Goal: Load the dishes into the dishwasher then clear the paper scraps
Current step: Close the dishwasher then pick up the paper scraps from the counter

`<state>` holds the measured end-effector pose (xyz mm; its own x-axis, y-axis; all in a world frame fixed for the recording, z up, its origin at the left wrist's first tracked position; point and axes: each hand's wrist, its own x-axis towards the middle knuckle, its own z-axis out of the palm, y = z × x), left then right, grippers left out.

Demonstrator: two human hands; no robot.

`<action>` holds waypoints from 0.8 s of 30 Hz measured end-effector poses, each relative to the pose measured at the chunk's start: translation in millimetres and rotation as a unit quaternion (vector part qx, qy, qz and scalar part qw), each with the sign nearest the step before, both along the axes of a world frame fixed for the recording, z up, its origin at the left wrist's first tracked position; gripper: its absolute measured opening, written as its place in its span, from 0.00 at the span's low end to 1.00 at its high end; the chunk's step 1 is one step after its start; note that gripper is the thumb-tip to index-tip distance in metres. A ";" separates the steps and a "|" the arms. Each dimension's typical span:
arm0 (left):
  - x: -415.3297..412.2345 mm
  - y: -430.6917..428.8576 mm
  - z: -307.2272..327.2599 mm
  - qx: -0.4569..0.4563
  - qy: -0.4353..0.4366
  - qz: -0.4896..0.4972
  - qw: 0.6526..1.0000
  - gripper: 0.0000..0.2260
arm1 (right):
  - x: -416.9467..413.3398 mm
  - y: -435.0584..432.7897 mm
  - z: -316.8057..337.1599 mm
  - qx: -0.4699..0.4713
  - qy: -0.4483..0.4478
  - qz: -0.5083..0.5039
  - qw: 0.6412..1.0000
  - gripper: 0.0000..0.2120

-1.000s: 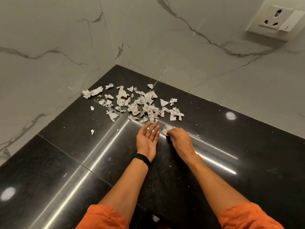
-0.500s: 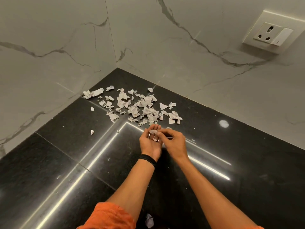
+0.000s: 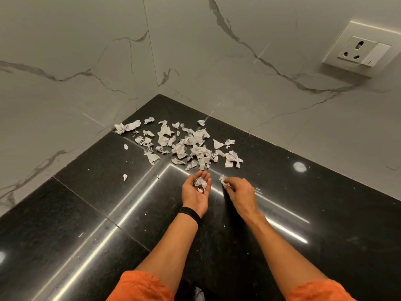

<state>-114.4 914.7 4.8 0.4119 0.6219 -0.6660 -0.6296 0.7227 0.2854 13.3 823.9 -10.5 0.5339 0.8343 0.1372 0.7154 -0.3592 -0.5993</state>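
Sleeves [image 3: 141,285] of orange cloth are seen nearest, at the lower edge, and from them two bare forearms are stretched out over the black polished counter [image 3: 86,213]. A black wristband [image 3: 191,213] is worn on the left wrist. Just beyond it the left hand [image 3: 196,192] is turned palm up and loosely cupped, and a few torn scraps [image 3: 200,184] are carried in its hollow, not gripped. Just beside it, the right hand [image 3: 238,191] is lowered to the counter, and a crumpled scrap [image 3: 223,180] is pinched at its fingertips. Farther on, toward the corner, the main heap of paper scraps [image 3: 191,146] is spread over the counter, with a stray piece [image 3: 125,177] lying apart to the left. No dishes are in view; the clearing stage is judged to be in hand, most paper yet ungathered. The scraps are expected to be very light, soft and easily crushed, apt to be scattered by a draught or a quick sweep; thicker crumpled folds are best pinched, while flat bits may need to be slid together on the slick stone first. Behind, veined marble walls [image 3: 65,61] and a wall socket [image 3: 358,52] are seen.
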 end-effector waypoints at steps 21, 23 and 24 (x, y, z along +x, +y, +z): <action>18.7 18.8 -9.0 -0.018 0.000 -0.004 1.000 0.21 | 7.0 29.1 -1.0 -0.044 -0.062 0.132 0.988 0.09; 16.1 17.9 -8.0 -0.011 0.006 -0.009 1.000 0.21 | 4.2 24.8 -4.2 -0.043 -0.072 0.129 0.988 0.08; 15.4 16.7 -6.3 -0.008 0.008 -0.014 1.000 0.21 | 4.3 22.5 -5.8 -0.041 -0.061 0.116 0.990 0.08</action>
